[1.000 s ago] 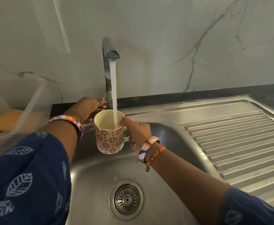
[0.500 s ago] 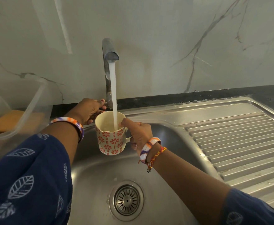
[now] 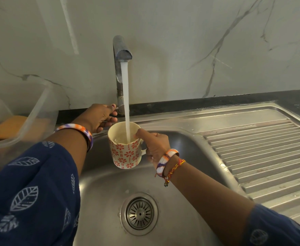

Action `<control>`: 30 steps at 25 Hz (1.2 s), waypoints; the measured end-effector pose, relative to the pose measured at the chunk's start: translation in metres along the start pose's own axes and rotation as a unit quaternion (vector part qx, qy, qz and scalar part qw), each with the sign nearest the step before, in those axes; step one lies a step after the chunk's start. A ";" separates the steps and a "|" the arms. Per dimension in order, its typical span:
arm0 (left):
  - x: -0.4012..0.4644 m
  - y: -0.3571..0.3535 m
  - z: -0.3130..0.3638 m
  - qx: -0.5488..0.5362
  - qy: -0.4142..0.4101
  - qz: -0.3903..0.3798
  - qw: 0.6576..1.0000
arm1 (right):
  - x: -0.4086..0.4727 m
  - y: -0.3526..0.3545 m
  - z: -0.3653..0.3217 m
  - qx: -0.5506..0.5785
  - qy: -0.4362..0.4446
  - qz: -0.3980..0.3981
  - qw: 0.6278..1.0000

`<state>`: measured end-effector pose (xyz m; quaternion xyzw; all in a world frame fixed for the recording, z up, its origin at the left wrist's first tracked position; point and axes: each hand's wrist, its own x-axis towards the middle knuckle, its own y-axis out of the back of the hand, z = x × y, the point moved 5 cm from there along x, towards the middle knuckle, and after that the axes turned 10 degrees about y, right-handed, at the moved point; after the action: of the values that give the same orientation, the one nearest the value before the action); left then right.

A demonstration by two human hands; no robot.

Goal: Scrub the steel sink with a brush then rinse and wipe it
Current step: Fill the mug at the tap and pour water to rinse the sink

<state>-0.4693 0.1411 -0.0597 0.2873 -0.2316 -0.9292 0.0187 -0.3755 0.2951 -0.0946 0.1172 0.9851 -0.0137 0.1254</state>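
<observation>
The right hand [image 3: 155, 145] gripped a patterned mug [image 3: 125, 148] by its handle, thumb pressed along the rim, and held it upright above the steel sink [image 3: 101, 189] so the mouth sat squarely under the stream; held level like that, the mug could fill without spilling. The sink's basin took up the middle of the view, its ribbed drainboard [image 3: 255, 153] running off to the right, and no brush or cloth showed anywhere, so the scrubbing probably lay elsewhere in the job and this looked like drawing rinse water. A clear plastic tub [image 3: 21, 119] stood on the counter to the left, out of the splash. The tap [image 3: 120, 68] rose behind the basin, its water [image 3: 126, 96] falling straight into the mug. The left hand [image 3: 99, 118] reached to the tap's base, fingers curled about what seemed to be the lever, likely placed there to shut off the flow once the mug was full. The drain strainer [image 3: 139, 213] sat below, uncovered
</observation>
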 end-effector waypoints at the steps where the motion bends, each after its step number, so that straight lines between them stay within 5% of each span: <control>1: 0.000 0.000 0.000 0.000 -0.002 -0.002 1.000 | -0.001 0.000 0.000 0.000 -0.002 -0.001 1.000; 30: -0.001 -0.001 -0.003 -0.012 -0.006 -0.015 1.000 | 0.003 0.011 0.050 -0.020 -0.027 0.001 0.999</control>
<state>-0.4662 0.1409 -0.0620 0.2849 -0.2167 -0.9337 0.0067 -0.3639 0.3042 -0.1435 0.1155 0.9812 0.0032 0.1546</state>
